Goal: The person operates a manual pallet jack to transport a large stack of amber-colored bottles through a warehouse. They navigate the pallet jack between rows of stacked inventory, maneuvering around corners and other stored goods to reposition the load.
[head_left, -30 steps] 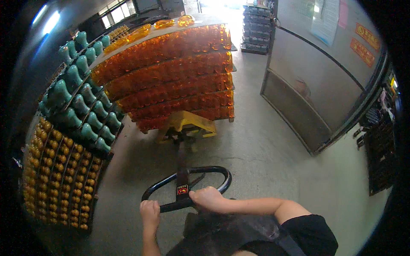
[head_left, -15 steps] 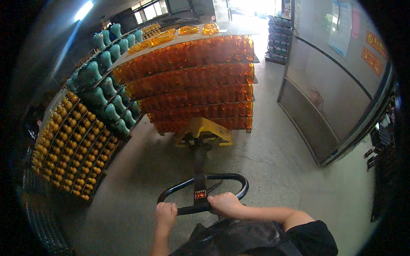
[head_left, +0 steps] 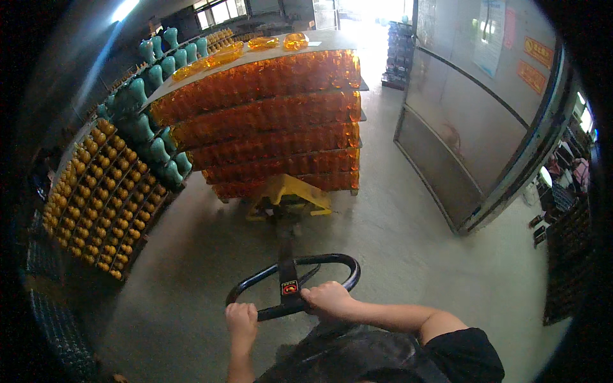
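Observation:
Both my hands are wrapped round the black loop handle (head_left: 345, 260) of a yellow pallet jack (head_left: 290, 191). My left hand (head_left: 242, 324) grips the loop's near left corner. Close to the central shaft, my right hand (head_left: 327, 299) is closed on the near bar, with a dark lever showing inside the loop beside it. Beyond the handle, the jack's front meets the base of a tall stack of amber, glass-like pieces (head_left: 268, 137), layered between thin sheets. A few loose amber pieces (head_left: 262, 43) lie on the top sheet.
At the left stand a rack of round yellow pieces (head_left: 102, 198) and stacked teal vase-shaped pieces (head_left: 153, 76). A grey metal door panel (head_left: 460, 108) stands on the right, its frame post near me. Dark stacked crates (head_left: 397, 54) stand by the bright doorway. Concrete floor (head_left: 383, 255) lies between.
The stack, jack and handle appear slightly further left in the picture, and so does the door panel. More of the area beyond the door post shows. Both hands keep their grip.

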Demonstrator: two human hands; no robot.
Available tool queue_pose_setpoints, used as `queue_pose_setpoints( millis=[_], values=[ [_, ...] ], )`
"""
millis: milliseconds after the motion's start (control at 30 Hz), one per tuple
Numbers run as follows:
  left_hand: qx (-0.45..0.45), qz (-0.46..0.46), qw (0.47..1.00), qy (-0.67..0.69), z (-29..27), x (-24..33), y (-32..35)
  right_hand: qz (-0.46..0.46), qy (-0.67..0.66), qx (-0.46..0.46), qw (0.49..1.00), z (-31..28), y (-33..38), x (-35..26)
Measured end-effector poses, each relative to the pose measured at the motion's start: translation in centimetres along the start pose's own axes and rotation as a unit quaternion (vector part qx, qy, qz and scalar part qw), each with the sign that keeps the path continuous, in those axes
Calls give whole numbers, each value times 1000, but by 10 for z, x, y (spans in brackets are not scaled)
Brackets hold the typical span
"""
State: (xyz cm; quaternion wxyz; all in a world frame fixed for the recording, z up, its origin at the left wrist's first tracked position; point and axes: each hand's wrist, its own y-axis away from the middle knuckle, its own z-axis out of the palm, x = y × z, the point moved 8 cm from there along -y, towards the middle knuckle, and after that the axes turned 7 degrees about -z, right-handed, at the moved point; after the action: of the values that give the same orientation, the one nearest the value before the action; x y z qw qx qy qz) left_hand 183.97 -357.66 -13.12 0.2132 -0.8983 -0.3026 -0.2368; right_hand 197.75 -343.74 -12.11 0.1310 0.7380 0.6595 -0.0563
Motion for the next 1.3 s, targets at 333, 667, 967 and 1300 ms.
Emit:
queue_pose_setpoints(
  millis=[333, 667, 967, 1300],
  values=[
    [7, -40, 999, 6, -57, 15, 138, -45, 34, 24, 998, 11, 92, -114],
    [-9, -52, 998, 19, -101, 45, 257, -52, 16, 5, 999, 17, 176, -198],
    [6, -75, 997, 14, -102, 43, 333, -45, 14, 3, 999, 30, 226, -241],
    [35, -53, 998, 18, -78, 51, 377, -16, 83, 0, 996, 78, 255, -241]
  ],
)
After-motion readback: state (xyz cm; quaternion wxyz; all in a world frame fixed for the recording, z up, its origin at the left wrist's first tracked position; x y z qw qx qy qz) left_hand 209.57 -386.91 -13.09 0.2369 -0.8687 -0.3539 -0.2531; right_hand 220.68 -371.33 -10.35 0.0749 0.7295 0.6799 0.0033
